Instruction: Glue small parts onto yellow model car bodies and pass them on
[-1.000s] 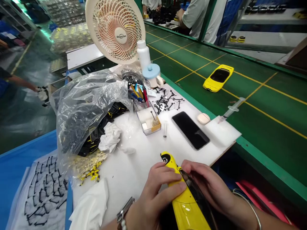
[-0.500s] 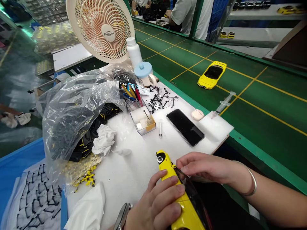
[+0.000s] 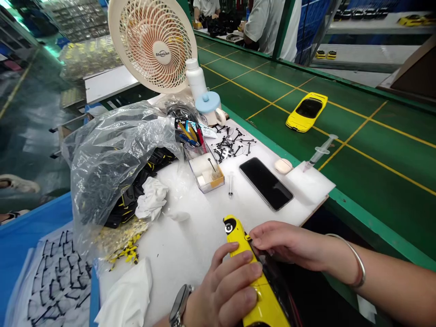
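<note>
A yellow model car (image 3: pixel 264 299) lies tilted on its side near the front of the table, one wheel at its far end. My left hand (image 3: pixel 231 286) is wrapped over its yellow side, fingers pressed on the bodywork. At the car's dark windows, beside the small yellow side mirror (image 3: pixel 247 237), my right hand (image 3: pixel 277 240) has its thumb and fingers pinched together. Whatever is between those fingertips is hidden. The car's near end runs out of the picture.
Beyond the hands lie a phone (image 3: pixel 266 183), a small syringe (image 3: pixel 230 185) and a clear box (image 3: pixel 206 175) with pens. Several black parts (image 3: pixel 231 144) are scattered behind. A plastic bag (image 3: pixel 112 159) fills the left. Another yellow car (image 3: pixel 306 112) rests on the green belt (image 3: pixel 384 159).
The view has shifted slightly, so the table things appear a little lower and to the right. Both hands keep nearly the same place on the car.
</note>
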A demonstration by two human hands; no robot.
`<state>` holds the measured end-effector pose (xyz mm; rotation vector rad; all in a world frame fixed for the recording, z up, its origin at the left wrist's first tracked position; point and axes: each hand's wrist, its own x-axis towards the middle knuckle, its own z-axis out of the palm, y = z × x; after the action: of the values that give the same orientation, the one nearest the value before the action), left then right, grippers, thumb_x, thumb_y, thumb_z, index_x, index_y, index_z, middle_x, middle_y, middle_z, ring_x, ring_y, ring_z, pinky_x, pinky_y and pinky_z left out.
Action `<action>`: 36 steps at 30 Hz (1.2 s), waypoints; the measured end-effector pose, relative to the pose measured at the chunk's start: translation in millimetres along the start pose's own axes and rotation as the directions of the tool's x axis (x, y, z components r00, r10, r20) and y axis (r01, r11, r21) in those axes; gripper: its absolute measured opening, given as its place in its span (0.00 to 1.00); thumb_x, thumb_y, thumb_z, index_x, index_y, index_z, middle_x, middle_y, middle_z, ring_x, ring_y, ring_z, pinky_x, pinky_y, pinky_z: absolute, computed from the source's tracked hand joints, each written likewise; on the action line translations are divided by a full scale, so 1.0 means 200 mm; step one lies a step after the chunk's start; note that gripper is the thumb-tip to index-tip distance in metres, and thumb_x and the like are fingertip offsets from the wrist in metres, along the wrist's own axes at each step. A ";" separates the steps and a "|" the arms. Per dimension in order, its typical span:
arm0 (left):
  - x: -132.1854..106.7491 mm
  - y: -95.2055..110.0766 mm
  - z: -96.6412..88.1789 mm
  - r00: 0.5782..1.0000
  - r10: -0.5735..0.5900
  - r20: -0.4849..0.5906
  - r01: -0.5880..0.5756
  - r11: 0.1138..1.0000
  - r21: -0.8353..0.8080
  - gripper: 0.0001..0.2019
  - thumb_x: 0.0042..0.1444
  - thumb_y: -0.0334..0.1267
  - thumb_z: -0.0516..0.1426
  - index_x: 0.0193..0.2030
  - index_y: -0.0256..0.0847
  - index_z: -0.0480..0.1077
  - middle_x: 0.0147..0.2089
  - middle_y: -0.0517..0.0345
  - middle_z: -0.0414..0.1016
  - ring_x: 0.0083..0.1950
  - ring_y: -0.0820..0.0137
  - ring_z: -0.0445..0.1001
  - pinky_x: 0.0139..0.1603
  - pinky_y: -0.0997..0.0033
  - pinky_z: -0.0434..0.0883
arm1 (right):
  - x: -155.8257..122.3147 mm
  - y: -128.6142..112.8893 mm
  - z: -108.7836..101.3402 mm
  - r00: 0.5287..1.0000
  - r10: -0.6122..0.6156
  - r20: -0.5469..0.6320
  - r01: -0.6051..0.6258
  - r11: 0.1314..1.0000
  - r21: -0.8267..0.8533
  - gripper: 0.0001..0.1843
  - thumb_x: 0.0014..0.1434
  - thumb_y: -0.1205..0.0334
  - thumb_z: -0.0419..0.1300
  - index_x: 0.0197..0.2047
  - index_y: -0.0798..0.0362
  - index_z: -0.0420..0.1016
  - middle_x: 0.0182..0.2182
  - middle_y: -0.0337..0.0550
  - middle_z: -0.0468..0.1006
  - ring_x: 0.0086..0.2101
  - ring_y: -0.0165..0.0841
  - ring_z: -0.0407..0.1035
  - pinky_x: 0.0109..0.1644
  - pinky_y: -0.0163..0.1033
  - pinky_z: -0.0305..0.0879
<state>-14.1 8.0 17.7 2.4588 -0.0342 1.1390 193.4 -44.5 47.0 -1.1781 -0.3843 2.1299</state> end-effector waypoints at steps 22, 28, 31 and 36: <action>0.08 0.00 -0.03 0.994 0.047 -0.102 -0.029 0.985 0.169 0.12 0.67 0.28 0.44 0.36 0.41 0.64 0.44 0.56 0.79 0.64 0.65 0.68 0.66 0.57 0.69 | -0.20 0.14 -0.16 0.992 -0.126 0.009 0.123 0.948 -0.293 0.35 0.62 0.34 0.52 0.61 0.51 0.62 0.40 0.47 0.73 0.38 0.36 0.69 0.46 0.43 0.64; 0.19 -0.04 0.00 0.968 0.252 0.007 -0.240 0.911 0.336 0.03 0.62 0.32 0.54 0.37 0.45 0.65 0.50 0.62 0.73 0.61 0.65 0.68 0.69 0.58 0.61 | -0.29 0.09 -0.03 0.949 -0.149 0.279 0.225 0.938 -0.264 0.65 0.42 0.51 0.76 0.72 0.45 0.39 0.65 0.55 0.57 0.65 0.48 0.53 0.68 0.49 0.50; 0.18 -0.05 0.01 0.972 0.226 0.063 -0.232 0.881 0.414 0.05 0.61 0.31 0.57 0.39 0.46 0.65 0.51 0.65 0.70 0.63 0.68 0.63 0.73 0.59 0.54 | -0.23 0.13 0.00 0.932 -0.280 0.229 0.336 0.903 -0.266 0.64 0.44 0.54 0.74 0.72 0.47 0.36 0.69 0.56 0.48 0.68 0.48 0.46 0.70 0.52 0.45; 0.14 -0.03 -0.01 0.983 0.161 0.089 -0.184 0.880 0.438 0.17 0.61 0.31 0.56 0.55 0.51 0.60 0.54 0.64 0.71 0.67 0.70 0.58 0.75 0.59 0.46 | -0.11 0.23 0.01 0.841 -0.540 0.028 0.502 0.761 -0.411 0.59 0.47 0.58 0.71 0.71 0.50 0.37 0.72 0.56 0.39 0.70 0.49 0.33 0.70 0.53 0.48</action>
<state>4.6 18.0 36.9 2.9398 -0.0077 1.2746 180.1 -92.4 37.1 -1.2042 -1.0261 1.5329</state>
